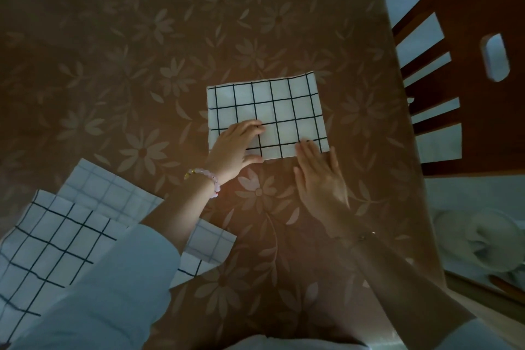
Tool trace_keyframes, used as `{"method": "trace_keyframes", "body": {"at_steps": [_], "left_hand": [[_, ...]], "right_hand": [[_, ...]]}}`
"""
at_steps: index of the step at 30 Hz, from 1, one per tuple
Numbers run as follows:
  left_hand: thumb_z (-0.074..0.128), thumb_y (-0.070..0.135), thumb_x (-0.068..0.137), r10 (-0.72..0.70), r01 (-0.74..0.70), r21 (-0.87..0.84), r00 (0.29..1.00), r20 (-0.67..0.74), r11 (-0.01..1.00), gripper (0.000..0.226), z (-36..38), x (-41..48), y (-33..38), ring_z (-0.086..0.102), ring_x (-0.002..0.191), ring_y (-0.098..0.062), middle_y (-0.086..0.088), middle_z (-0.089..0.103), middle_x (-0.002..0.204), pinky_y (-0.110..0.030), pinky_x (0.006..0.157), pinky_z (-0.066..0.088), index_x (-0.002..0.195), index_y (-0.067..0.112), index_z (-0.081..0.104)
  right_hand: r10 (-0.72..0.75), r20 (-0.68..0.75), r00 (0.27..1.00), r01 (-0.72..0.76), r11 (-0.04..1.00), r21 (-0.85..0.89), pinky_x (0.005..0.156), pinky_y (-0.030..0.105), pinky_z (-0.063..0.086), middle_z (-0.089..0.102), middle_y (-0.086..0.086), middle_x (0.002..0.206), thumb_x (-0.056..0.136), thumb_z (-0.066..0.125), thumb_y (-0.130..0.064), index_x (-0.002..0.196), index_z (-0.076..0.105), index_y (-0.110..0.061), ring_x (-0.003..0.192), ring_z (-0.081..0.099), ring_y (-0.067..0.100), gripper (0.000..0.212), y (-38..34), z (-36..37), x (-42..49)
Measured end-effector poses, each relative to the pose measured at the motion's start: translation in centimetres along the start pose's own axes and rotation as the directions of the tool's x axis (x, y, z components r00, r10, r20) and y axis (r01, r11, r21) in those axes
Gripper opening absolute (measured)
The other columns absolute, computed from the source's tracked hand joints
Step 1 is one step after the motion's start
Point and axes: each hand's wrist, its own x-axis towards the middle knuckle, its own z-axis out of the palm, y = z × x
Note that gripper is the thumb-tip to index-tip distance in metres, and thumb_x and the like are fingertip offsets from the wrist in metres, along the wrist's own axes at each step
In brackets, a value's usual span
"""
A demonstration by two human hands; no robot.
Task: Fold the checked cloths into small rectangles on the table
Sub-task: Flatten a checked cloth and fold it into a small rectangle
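Note:
A white cloth with black checks (272, 105) lies folded into a rectangle in the middle of the brown flowered table (142, 37). My left hand (235, 145) rests on its near left part, fingers on top and thumb at the near edge, pinching that edge. My right hand (318, 176) lies flat with fingers together, its fingertips touching the cloth's near right edge. More checked cloths (56, 236) lie spread and overlapping at the near left, partly hidden under my left sleeve.
A wooden chair (466, 71) stands off the table's right edge. The table's right edge runs down from the top right. A pale bundle (477, 239) lies on the floor at the right.

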Motion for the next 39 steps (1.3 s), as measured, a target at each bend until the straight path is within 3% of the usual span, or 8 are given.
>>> {"method": "trace_keyframes", "body": {"at_steps": [5, 9, 12, 16, 18, 21, 28, 39], "left_hand": [[0.069, 0.031, 0.08, 0.018, -0.018, 0.005, 1.0, 0.01, 1.0, 0.062, -0.2, -0.1, 0.0, 0.037, 0.132, -0.022, -0.001, 0.041, 0.142, -0.035, 0.109, 0.027, 0.134, 0.012, 0.046], [0.052, 0.034, 0.093, -0.023, 0.023, 0.072, 1.0, -0.005, 0.997, 0.051, -0.4, -0.2, 2.2, 0.031, 0.136, -0.019, 0.0, 0.037, 0.146, -0.032, 0.111, 0.02, 0.139, 0.013, 0.039], [0.036, 0.032, 0.099, 0.032, -0.029, 0.144, 0.999, -0.02, 0.989, 0.05, 0.7, -0.4, 5.1, 0.016, 0.143, -0.016, 0.002, 0.024, 0.154, -0.033, 0.116, 0.008, 0.146, 0.016, 0.027], [0.017, 0.036, 0.101, 0.064, -0.089, 0.228, 0.991, 0.115, 0.97, 0.053, 3.0, -0.3, 7.7, -0.004, 0.145, -0.014, 0.004, 0.003, 0.158, -0.034, 0.115, -0.008, 0.15, 0.017, 0.011], [0.008, 0.04, 0.097, 0.068, -0.099, 0.246, 0.989, 0.131, 0.964, 0.058, 3.8, -0.9, 7.0, 0.004, 0.146, -0.017, 0.001, 0.01, 0.158, -0.036, 0.117, -0.002, 0.149, 0.014, 0.014], [0.014, 0.041, 0.098, 0.075, -0.097, 0.266, 0.993, 0.094, 0.959, 0.059, 4.4, -3.0, 4.9, 0.015, 0.144, -0.02, -0.005, 0.02, 0.155, -0.04, 0.118, 0.012, 0.147, 0.01, 0.022], [0.007, 0.044, 0.1, -0.089, 0.089, 0.224, 0.996, -0.009, 0.971, 0.062, 2.8, -7.9, -0.2, 0.006, 0.145, -0.018, -0.007, 0.007, 0.156, -0.031, 0.118, 0.002, 0.148, 0.007, 0.013], [0.028, 0.028, 0.095, -0.139, 0.165, 0.222, 0.982, -0.128, 0.961, 0.05, 0.9, -9.3, -1.3, 0.043, 0.131, -0.019, -0.005, 0.044, 0.144, -0.043, 0.108, 0.034, 0.136, 0.008, 0.047]], "right_hand": [[0.1, -0.014, 0.995, -0.1, 0.994, -0.049, 0.117, 0.043, 0.012, 0.037, 0.006, 0.149, 0.099, 0.022, -0.03, 0.143, 0.037, -0.006, 0.139, 0.031, 0.016, 0.052, 2.4, -0.6, -0.5], [0.115, -0.054, 0.992, -0.116, 0.993, -0.027, 0.115, 0.045, 0.017, 0.04, 0.009, 0.146, 0.097, 0.023, -0.029, 0.14, 0.04, -0.003, 0.137, 0.034, 0.02, 0.053, 1.8, -0.5, -0.3], [0.111, -0.071, 0.991, -0.113, 0.993, -0.033, 0.114, 0.045, 0.02, 0.042, 0.01, 0.145, 0.097, 0.024, -0.026, 0.14, 0.041, -0.003, 0.136, 0.036, 0.021, 0.052, 1.9, -0.4, -0.4], [0.098, -0.087, 0.991, -0.102, 0.994, -0.043, 0.114, 0.046, 0.021, 0.042, 0.01, 0.145, 0.096, 0.027, -0.023, 0.139, 0.042, -0.003, 0.136, 0.036, 0.02, 0.05, 2.0, -0.2, -0.4], [0.098, -0.096, 0.99, -0.103, 0.994, -0.043, 0.114, 0.047, 0.022, 0.043, 0.01, 0.145, 0.096, 0.028, -0.022, 0.139, 0.042, -0.003, 0.136, 0.037, 0.02, 0.049, 2.1, -0.1, -0.4], [0.093, -0.098, 0.991, -0.098, 0.994, -0.046, 0.114, 0.047, 0.021, 0.042, 0.01, 0.145, 0.096, 0.027, -0.022, 0.139, 0.041, -0.003, 0.136, 0.037, 0.02, 0.05, 2.1, -0.1, -0.4], [0.096, -0.087, 0.992, -0.098, 0.995, -0.023, 0.115, 0.046, 0.018, 0.04, 0.008, 0.147, 0.096, 0.023, -0.024, 0.141, 0.038, -0.003, 0.138, 0.034, 0.018, 0.051, 2.3, 0.1, -0.5], [0.102, -0.114, 0.988, -0.102, 0.995, 0.01, 0.114, 0.047, 0.019, 0.044, 0.007, 0.144, 0.096, 0.025, -0.024, 0.138, 0.045, -0.006, 0.135, 0.039, 0.018, 0.05, 2.3, -0.1, -0.2]]}}
